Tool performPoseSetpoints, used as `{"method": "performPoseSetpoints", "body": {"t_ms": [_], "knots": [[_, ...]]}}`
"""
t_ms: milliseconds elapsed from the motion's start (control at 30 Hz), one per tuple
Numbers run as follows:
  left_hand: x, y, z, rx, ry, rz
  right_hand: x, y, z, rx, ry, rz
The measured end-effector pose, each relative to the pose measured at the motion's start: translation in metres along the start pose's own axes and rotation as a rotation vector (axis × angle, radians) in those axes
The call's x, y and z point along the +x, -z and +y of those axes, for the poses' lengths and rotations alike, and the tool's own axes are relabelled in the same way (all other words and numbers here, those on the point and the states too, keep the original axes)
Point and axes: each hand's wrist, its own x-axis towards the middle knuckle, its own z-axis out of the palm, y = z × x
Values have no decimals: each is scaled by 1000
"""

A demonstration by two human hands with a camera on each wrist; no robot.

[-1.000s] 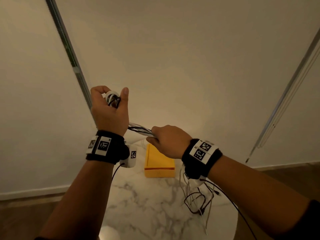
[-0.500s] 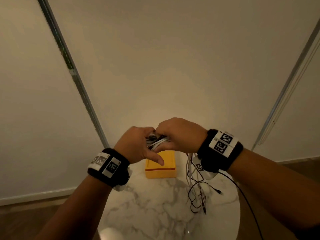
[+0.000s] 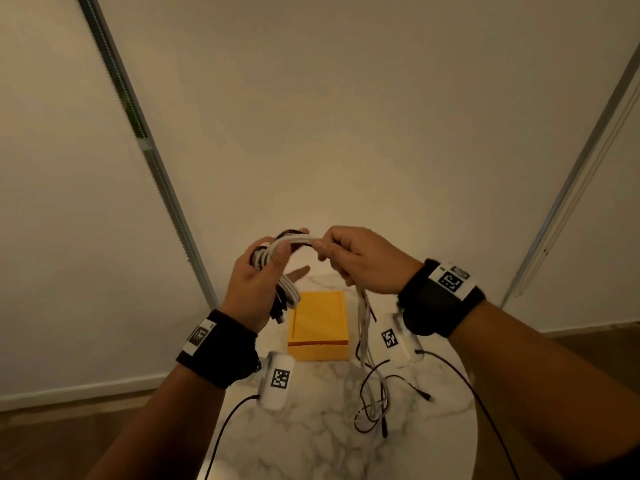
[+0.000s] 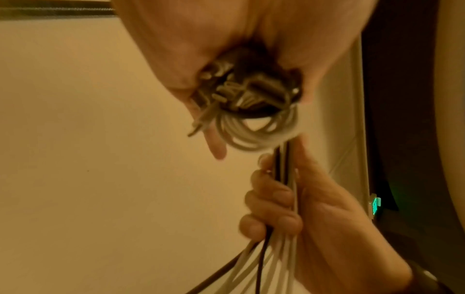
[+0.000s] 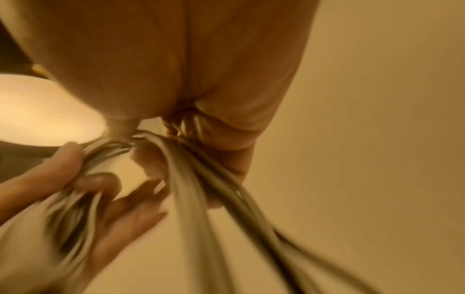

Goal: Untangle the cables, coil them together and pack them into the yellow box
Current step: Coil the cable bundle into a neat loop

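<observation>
Gripping the coil (image 3: 277,268) in my left hand (image 3: 256,285), my right hand (image 3: 360,261) pinches the cables (image 3: 367,341) just beside it. Slack hangs straight down, right of the box (image 3: 318,327).

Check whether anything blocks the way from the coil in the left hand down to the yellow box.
Nothing visible does. The coil in the left hand hangs just above the yellow box, whose top is bare. Loose cable tails from the right hand hang beside it.
</observation>
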Motion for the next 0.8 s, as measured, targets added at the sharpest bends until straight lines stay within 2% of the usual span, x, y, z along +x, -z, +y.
{"method": "performPoseSetpoints", "body": {"t_ms": [67,200,267,333,400,500,567,667,733,800], "knots": [[3,-5,-1,-52,-1,129,-2,-18,8,122,-66,0],[6,-22,-3,-184,60,221,3,-50,10,163,-92,39],[10,-29,-4,-256,94,314,5,-58,8,186,-87,34],[14,-30,-4,-336,105,397,7,-61,7,271,-122,-8],[21,-21,4,-414,116,405,4,-63,9,344,-176,-94],[32,6,33,-525,83,476,-13,-65,25,306,-225,-209],[33,28,50,-416,12,554,-26,-63,37,225,-216,-211],[29,48,48,19,-198,607,-33,-62,40,-100,-69,-178],[27,46,39,341,-337,607,-33,-59,29,-319,47,-179],[24,40,32,561,-421,559,-32,-48,14,-500,157,-180]]}}
